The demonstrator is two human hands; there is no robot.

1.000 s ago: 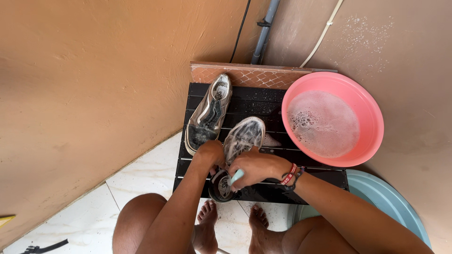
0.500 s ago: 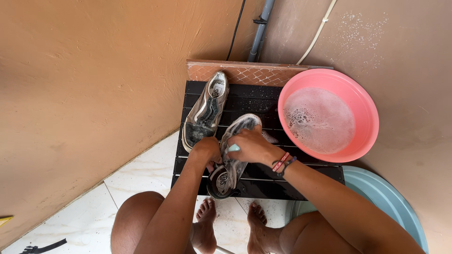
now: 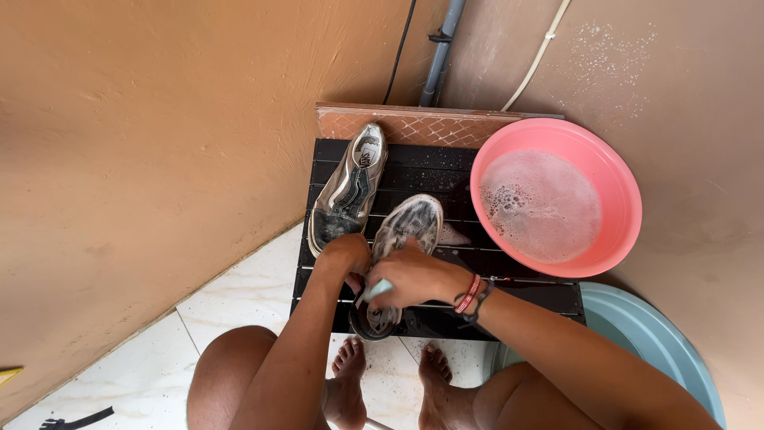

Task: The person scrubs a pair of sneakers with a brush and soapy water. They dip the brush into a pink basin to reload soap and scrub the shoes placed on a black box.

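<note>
A soapy grey sneaker (image 3: pixel 407 224) lies on a black slatted mat (image 3: pixel 446 171). My left hand (image 3: pixel 345 256) grips its near side and holds it steady. My right hand (image 3: pixel 415 275) is closed on a small light-green brush (image 3: pixel 379 288) pressed against the shoe's middle. Red and black bands circle my right wrist. A second grey sneaker (image 3: pixel 348 188) lies to the left on the mat, apart from both hands.
A pink basin (image 3: pixel 621 231) of foamy water stands on the right. A pale blue tub (image 3: pixel 660 338) sits at lower right. Tan walls close in at left and back, with a grey pipe (image 3: pixel 442 49). My knees and bare feet are below, on white tiles.
My right hand with the brush moved up the shoe toward its toe and has now come back down to its middle. The left hand stays on the shoe.
</note>
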